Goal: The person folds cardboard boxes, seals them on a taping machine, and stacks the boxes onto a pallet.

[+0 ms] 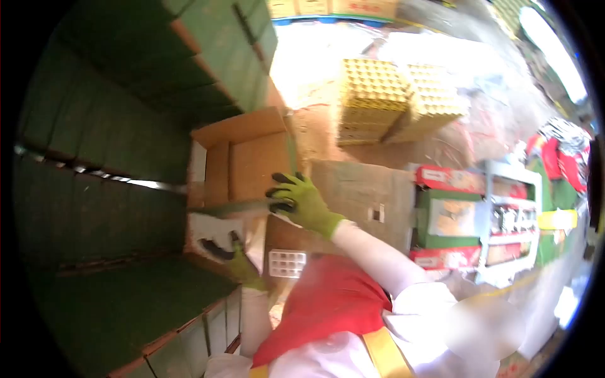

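An open cardboard box (258,167) lies in front of me, with its brown inside showing. My right hand (302,201), in a green glove with dark fingertips, is at the box's near right corner. Its fingers are spread, and I cannot tell how firmly they touch the rim. My left hand (239,259), gloved the same way, is lower and to the left, with fingers apart beside a pale panel (217,230) below the box. A small white tray with square cells (287,263) lies between my forearms.
Stacked green cartons (101,195) rise on the left and at the upper left. Two piles of yellow egg trays (375,85) stand beyond a brown board (362,189). To the right are red and green boxes (450,217) and a grey frame (539,208).
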{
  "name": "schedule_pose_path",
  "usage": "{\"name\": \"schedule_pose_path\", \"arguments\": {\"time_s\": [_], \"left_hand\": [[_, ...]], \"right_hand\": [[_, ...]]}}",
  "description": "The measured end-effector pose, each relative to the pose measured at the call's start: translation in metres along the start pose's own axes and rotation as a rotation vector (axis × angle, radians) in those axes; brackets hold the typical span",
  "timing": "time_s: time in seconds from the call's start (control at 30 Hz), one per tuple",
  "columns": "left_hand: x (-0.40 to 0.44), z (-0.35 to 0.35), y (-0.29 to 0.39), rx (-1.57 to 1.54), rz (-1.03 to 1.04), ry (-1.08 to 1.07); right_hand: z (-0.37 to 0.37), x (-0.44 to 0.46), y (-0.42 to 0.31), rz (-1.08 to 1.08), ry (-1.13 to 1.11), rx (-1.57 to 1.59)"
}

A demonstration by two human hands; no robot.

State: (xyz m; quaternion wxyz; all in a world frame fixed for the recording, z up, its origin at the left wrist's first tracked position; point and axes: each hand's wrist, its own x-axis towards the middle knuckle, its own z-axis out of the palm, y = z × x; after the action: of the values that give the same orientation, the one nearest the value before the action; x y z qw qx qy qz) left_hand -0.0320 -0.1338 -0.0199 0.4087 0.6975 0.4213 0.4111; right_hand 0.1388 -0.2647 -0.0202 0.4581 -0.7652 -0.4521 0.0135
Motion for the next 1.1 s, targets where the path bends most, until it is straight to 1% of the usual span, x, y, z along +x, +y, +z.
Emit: {"name": "schedule_pose_path", "arguments": {"time_s": [0.03, 0.1, 0.13, 0.2, 0.23, 0.27, 0.3, 0.37, 0.4, 0.43, 0.47, 0.53, 0.57, 0.6, 0.63, 0.67, 0.7, 0.73, 0.77, 0.8, 0.83, 0.87, 0.9, 0.93, 0.97, 1.0, 1.03, 1.07, 1.1], "left_hand": [[0.008, -0.008, -0.025, 0.162, 0.126, -0.009], [0.001, 0.012, -0.002, -0.271, 0.102, -0.347], [-0.012, 0.024, -0.003, -0.277, -0.009, -0.564], [-0.047, 0.066, -0.02, -0.457, -0.242, -0.994], [-0.073, 0.085, -0.032, -0.555, -0.346, -1.14], [-0.098, 0.105, -0.049, -0.589, -0.399, -1.21], [-0.119, 0.122, -0.078, -0.451, -0.15, -1.223], [-0.141, 0.146, -0.046, -0.082, -0.328, -0.992], [-0.146, 0.152, -0.044, -0.08, -0.353, -0.927], [-0.151, 0.156, -0.045, -0.069, -0.379, -0.864], [-0.156, 0.165, -0.046, -0.08, -0.389, -0.792], [-0.156, 0.175, -0.063, -0.26, -0.488, -0.938], [-0.154, 0.17, -0.072, -0.326, -0.549, -1.008], [-0.157, 0.17, -0.081, -0.24, -0.454, -1.038], [-0.16, 0.17, -0.084, -0.153, -0.358, -1.061], [-0.18, 0.179, -0.063, -0.092, -0.246, -1.049], [-0.207, 0.187, -0.04, -0.037, -0.143, -1.022], [-0.233, 0.183, -0.019, 0.04, -0.053, -0.998], [-0.251, 0.17, -0.012, 0.133, 0.031, -0.977], [-0.264, 0.174, -0.028, 0.007, -0.265, -1.083], [-0.27, 0.185, -0.043, -0.148, -0.55, -1.143], [-0.274, 0.185, -0.035, 0.118, -0.344, -1.176], [-0.274, 0.185, -0.024, 0.403, -0.155, -1.167], [-0.268, 0.181, -0.012, 0.367, -0.062, -1.134], [-0.26, 0.172, 0.004, 0.243, 0.056, -1.038], [-0.252, 0.164, 0.022, 0.132, 0.184, -0.943], [-0.253, 0.164, -0.01, 0.362, 0.312, -1.107], [-0.253, 0.152, -0.021, 0.228, 0.225, -1.166], [-0.246, 0.136, -0.031, 0.146, 0.126, -1.202]], "right_hand": [[-0.036, -0.032, 0.0, 0.06, -0.022, 0.043], [-0.095, -0.097, 0.002, 0.131, -0.106, 0.004], [-0.119, -0.127, 0.001, 0.15, -0.132, -0.036], [-0.143, -0.191, 0.014, 0.278, -0.13, -0.098], [-0.156, -0.218, 0.021, 0.364, -0.211, -0.107], [-0.164, -0.249, 0.029, 0.497, -0.199, -0.176], [-0.168, -0.268, 0.035, 0.624, -0.19, -0.238], [-0.192, -0.257, 0.045, 0.633, 0.174, -0.141], [-0.203, -0.253, 0.044, 0.654, 0.348, -0.078], [-0.212, -0.223, 0.055, 0.498, 0.431, -0.254], [-0.222, -0.177, 0.04, 0.563, 0.492, -0.399], [-0.194, -0.131, 0.078, 0.596, 0.44, -0.929], [-0.16, -0.134, 0.093, 0.544, 0.301, -0.896], [-0.127, -0.149, 0.098, 0.498, 0.161, -0.854], [-0.118, -0.173, 0.08, 0.47, 0.086, -0.633], [-0.091, -0.213, 0.075, 0.567, 0.129, -0.436], [-0.077, -0.252, 0.081, 0.509, 0.116, -0.536], [-0.093, -0.256, 0.071, 0.657, 0.092, -0.533], [-0.11, -0.258, 0.06, 0.805, 0.062, -0.535], [-0.11, -0.281, 0.073, 0.768, 0.223, -0.574], [-0.118, -0.287, 0.073, 0.748, 0.248, -0.586], [-0.122, -0.283, 0.072, 0.704, 0.274, -0.579], [-0.127, -0.272, 0.062, 0.73, 0.29, -0.492], [-0.125, -0.26, 0.055, 0.682, 0.328, -0.477], [-0.125, -0.245, 0.046, 0.572, 0.364, -0.454], [-0.118, -0.231, 0.044, 0.524, 0.396, -0.415], [-0.109, -0.214, 0.034, 0.524, 0.426, -0.363], [-0.099, -0.205, 0.03, 0.459, 0.396, -0.338], [-0.095, -0.192, 0.017, 0.477, 0.325, -0.219]]}}
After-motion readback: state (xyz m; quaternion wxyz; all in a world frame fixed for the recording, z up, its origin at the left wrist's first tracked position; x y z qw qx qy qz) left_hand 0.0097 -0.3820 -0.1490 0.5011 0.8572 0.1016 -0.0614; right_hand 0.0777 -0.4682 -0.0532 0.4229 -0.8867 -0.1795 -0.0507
